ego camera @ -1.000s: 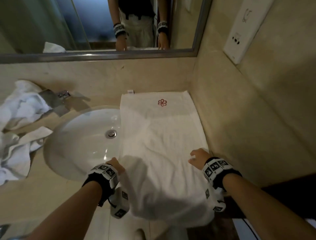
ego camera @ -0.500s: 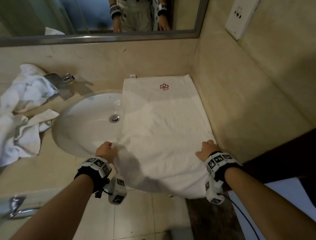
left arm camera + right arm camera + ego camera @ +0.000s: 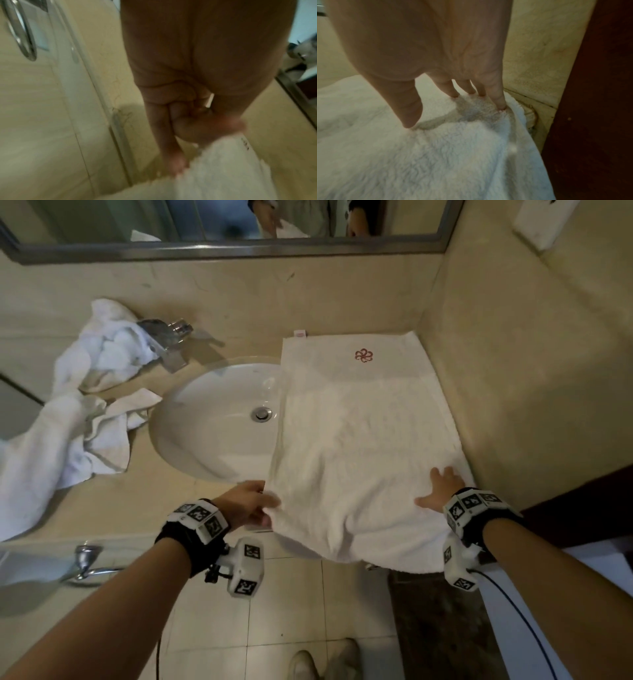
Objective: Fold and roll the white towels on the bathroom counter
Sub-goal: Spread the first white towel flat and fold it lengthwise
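A white towel [image 3: 363, 440] with a small red flower emblem lies spread flat on the right part of the counter, its near end hanging over the front edge. My left hand [image 3: 255, 503] pinches the towel's near left corner, thumb on top; in the left wrist view the fingers [image 3: 176, 159] curl at the towel's [image 3: 214, 169] edge. My right hand [image 3: 442, 491] rests flat on the near right side with fingers spread. The right wrist view shows straight fingertips [image 3: 500, 106] pressing into the towel's pile [image 3: 428, 155].
A white oval sink [image 3: 219, 419] sits left of the towel, partly covered by it, with a chrome tap [image 3: 168, 337] behind. Crumpled white towels [image 3: 78, 405] lie heaped at the left. Beige walls close the back and right; a mirror [image 3: 239, 220] hangs above.
My right hand has gone from curled at the towel's edge to flat with fingers spread. The hanging near end has come up onto the counter. The left hand has kept its hold on the corner.
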`<act>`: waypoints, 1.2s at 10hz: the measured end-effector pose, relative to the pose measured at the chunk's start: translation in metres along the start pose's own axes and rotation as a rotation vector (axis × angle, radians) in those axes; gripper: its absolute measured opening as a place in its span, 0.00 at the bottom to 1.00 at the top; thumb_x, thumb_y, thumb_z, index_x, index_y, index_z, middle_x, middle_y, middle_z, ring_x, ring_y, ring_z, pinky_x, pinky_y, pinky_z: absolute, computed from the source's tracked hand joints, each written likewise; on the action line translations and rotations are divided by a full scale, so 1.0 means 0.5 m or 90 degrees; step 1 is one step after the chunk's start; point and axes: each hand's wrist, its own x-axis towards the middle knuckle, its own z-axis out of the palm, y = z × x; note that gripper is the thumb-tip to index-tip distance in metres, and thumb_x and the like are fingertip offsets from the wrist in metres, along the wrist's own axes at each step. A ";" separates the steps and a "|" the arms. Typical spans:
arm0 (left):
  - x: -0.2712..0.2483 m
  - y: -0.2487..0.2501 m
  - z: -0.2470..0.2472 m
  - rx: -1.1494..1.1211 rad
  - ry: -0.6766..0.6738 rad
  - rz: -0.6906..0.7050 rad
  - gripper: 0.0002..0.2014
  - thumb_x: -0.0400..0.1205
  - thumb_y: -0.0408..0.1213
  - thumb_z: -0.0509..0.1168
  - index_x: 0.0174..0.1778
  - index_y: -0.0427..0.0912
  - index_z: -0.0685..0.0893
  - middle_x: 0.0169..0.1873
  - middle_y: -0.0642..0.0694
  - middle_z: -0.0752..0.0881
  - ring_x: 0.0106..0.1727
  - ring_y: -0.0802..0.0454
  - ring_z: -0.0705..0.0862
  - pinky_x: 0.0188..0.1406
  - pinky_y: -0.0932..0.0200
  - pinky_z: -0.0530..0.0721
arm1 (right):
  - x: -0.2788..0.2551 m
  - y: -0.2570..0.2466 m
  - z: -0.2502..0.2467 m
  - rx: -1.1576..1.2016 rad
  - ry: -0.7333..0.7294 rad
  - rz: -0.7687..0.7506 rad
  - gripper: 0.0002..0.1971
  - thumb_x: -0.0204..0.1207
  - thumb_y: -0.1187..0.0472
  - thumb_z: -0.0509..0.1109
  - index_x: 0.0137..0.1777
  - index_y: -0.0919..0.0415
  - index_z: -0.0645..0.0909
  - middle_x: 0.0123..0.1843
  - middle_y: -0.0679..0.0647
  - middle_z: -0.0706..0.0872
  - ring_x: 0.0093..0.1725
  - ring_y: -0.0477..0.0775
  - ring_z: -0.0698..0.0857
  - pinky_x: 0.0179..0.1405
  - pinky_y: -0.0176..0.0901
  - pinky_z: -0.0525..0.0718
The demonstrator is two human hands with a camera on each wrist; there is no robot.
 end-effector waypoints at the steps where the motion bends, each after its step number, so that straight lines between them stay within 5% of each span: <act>1: -0.021 0.015 -0.038 -0.103 -0.019 0.003 0.06 0.80 0.22 0.57 0.38 0.32 0.75 0.21 0.43 0.69 0.11 0.58 0.65 0.15 0.68 0.74 | 0.007 0.007 -0.001 -0.011 -0.003 -0.002 0.47 0.76 0.42 0.66 0.83 0.62 0.42 0.84 0.65 0.40 0.83 0.66 0.49 0.81 0.55 0.57; 2: -0.005 0.007 -0.062 -0.027 0.070 0.005 0.06 0.81 0.25 0.60 0.39 0.36 0.75 0.23 0.42 0.73 0.18 0.54 0.72 0.17 0.65 0.77 | 0.009 0.015 0.001 -0.011 -0.012 -0.007 0.46 0.77 0.42 0.64 0.83 0.61 0.40 0.84 0.64 0.38 0.83 0.65 0.47 0.82 0.54 0.55; 3: 0.036 -0.023 -0.062 0.383 0.187 -0.030 0.05 0.81 0.32 0.62 0.48 0.35 0.79 0.40 0.38 0.81 0.38 0.44 0.79 0.38 0.57 0.79 | 0.005 0.018 0.001 0.004 -0.017 -0.012 0.46 0.78 0.43 0.64 0.83 0.61 0.39 0.84 0.63 0.37 0.84 0.64 0.46 0.82 0.53 0.54; 4: 0.062 -0.037 -0.050 0.464 0.224 -0.045 0.10 0.78 0.36 0.65 0.51 0.33 0.82 0.46 0.39 0.85 0.53 0.39 0.84 0.48 0.54 0.78 | -0.007 0.018 -0.010 0.060 -0.006 -0.009 0.40 0.79 0.45 0.63 0.83 0.62 0.46 0.84 0.63 0.44 0.83 0.62 0.50 0.82 0.51 0.56; 5: 0.079 -0.037 -0.026 0.346 0.226 -0.064 0.21 0.75 0.38 0.70 0.60 0.31 0.76 0.55 0.31 0.83 0.57 0.33 0.83 0.58 0.45 0.83 | -0.024 0.020 -0.029 0.133 0.098 0.027 0.25 0.81 0.54 0.62 0.73 0.67 0.67 0.75 0.65 0.70 0.72 0.64 0.73 0.69 0.50 0.74; 6: 0.091 -0.034 0.008 0.350 0.234 -0.097 0.28 0.73 0.36 0.74 0.65 0.34 0.70 0.59 0.34 0.79 0.60 0.36 0.82 0.60 0.46 0.82 | -0.054 0.038 -0.030 0.097 0.094 0.085 0.17 0.82 0.62 0.60 0.66 0.71 0.75 0.68 0.66 0.79 0.66 0.65 0.79 0.61 0.48 0.78; 8: 0.093 -0.036 0.041 0.507 0.208 -0.134 0.23 0.73 0.37 0.73 0.63 0.31 0.80 0.61 0.35 0.83 0.63 0.39 0.81 0.61 0.53 0.80 | -0.088 0.120 0.054 0.125 0.034 0.119 0.20 0.80 0.63 0.63 0.69 0.70 0.74 0.69 0.67 0.77 0.69 0.65 0.77 0.64 0.48 0.76; 9: 0.093 -0.043 0.028 0.501 0.184 -0.111 0.19 0.74 0.37 0.72 0.60 0.32 0.83 0.59 0.35 0.84 0.62 0.38 0.81 0.63 0.49 0.81 | -0.096 0.123 0.084 0.183 0.006 0.113 0.21 0.80 0.57 0.64 0.69 0.67 0.72 0.68 0.64 0.78 0.67 0.63 0.79 0.56 0.42 0.77; 10: 0.096 -0.052 0.025 0.407 0.205 -0.052 0.15 0.78 0.31 0.66 0.58 0.27 0.78 0.56 0.30 0.82 0.58 0.32 0.82 0.58 0.40 0.83 | -0.095 0.123 0.110 0.285 0.033 0.066 0.05 0.79 0.62 0.65 0.41 0.59 0.75 0.48 0.60 0.80 0.53 0.57 0.79 0.46 0.39 0.72; 11: 0.093 -0.053 0.026 0.390 0.235 -0.044 0.16 0.82 0.31 0.60 0.61 0.25 0.73 0.58 0.25 0.80 0.58 0.30 0.82 0.57 0.37 0.83 | -0.084 0.118 0.119 0.425 0.135 0.028 0.20 0.77 0.71 0.64 0.28 0.53 0.64 0.44 0.58 0.76 0.46 0.54 0.74 0.45 0.38 0.69; 12: 0.091 -0.051 0.020 0.362 0.246 -0.051 0.16 0.84 0.33 0.55 0.64 0.25 0.67 0.61 0.25 0.75 0.61 0.30 0.79 0.59 0.32 0.80 | -0.091 0.121 0.110 0.530 0.128 0.040 0.15 0.77 0.74 0.61 0.32 0.59 0.67 0.38 0.58 0.75 0.47 0.56 0.74 0.46 0.39 0.67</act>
